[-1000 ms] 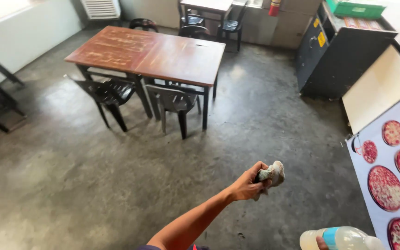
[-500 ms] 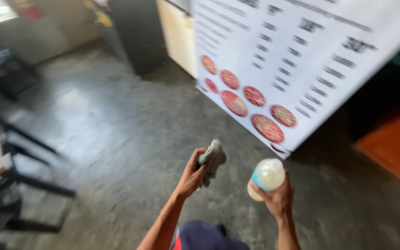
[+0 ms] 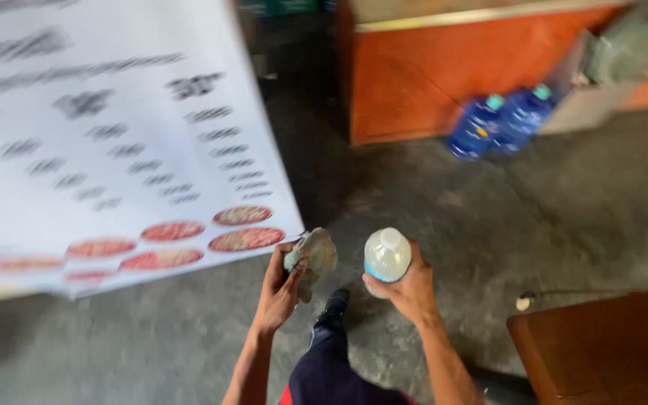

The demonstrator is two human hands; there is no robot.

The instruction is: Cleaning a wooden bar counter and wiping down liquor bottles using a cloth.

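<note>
Head: left hand (image 3: 277,289) grips rag (image 3: 311,255); right hand (image 3: 412,289) bottle (image 3: 386,255).

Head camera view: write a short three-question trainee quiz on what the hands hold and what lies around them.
1. True or false: the left hand grips a grey rag.
2. What does the right hand hold?
A) mug
B) pale plastic bottle
C) brush
3. What colour are the two big water jugs by the orange counter?

Key:
1. true
2. B
3. blue
</note>
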